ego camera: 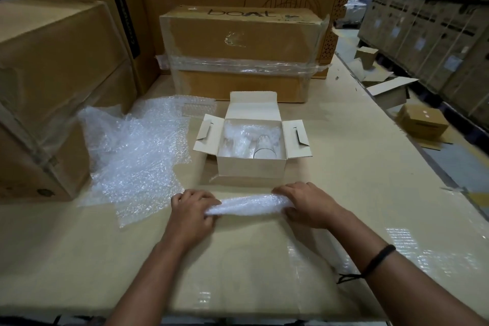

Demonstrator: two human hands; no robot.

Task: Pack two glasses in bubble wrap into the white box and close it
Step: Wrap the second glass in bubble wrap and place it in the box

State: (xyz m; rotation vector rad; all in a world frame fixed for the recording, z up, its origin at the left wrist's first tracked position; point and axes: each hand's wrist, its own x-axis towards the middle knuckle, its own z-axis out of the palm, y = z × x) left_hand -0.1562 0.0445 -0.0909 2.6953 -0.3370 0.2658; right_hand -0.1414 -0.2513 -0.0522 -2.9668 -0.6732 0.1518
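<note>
A small white box (251, 168) stands open in the middle of the table, its lid flap up at the back and side flaps spread out. Inside it lie a bubble-wrapped bundle (238, 137) on the left and a clear glass (266, 147) on the right. In front of the box a roll of bubble wrap (251, 205) lies across the table. My left hand (191, 209) grips its left end and my right hand (309, 204) grips its right end. What the roll contains is hidden.
A loose heap of bubble wrap (137, 151) spreads left of the box. A taped brown carton (243, 53) stands behind it, and big cartons (53, 82) line the left. The table edge (412, 140) runs along the right, with small boxes on the floor beyond.
</note>
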